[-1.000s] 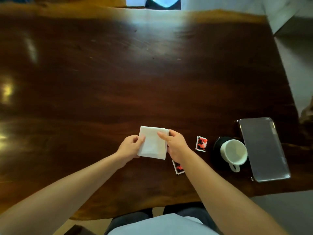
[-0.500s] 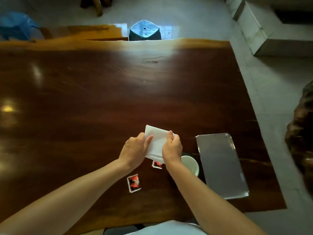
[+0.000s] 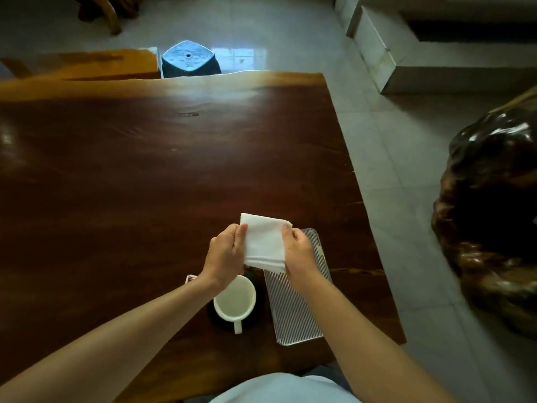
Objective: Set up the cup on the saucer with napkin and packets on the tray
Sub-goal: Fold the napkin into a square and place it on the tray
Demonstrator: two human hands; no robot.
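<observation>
Both hands are holding a white folded napkin [image 3: 263, 242] up above the bench [image 3: 139, 181], one at each side. The left hand [image 3: 225, 254] is pinching the napkin's left edge between thumb and curled fingers, and the right hand [image 3: 299, 251] is pinching the right edge in the same way, so the napkin is hanging flat between them. In this view it is overlapping the far left corner of the tray [image 3: 296, 312]. The tray, a ribbed metal rectangle, is lying on the bench near its right edge, and the right forearm is crossing above it. Just left of the tray, a white cup [image 3: 234, 299] is standing upright on a dark saucer [image 3: 258, 311], its handle pointing toward the person. The left wrist is passing over the cup's far rim. A small red and white packet [image 3: 190, 278] is peeking out from behind the left wrist, lying on the bench just left of the saucer and mostly hidden. Beyond the far edge of the bench, a dark stool [image 3: 189, 61] is standing on the tiled floor [image 3: 290, 33].
</observation>
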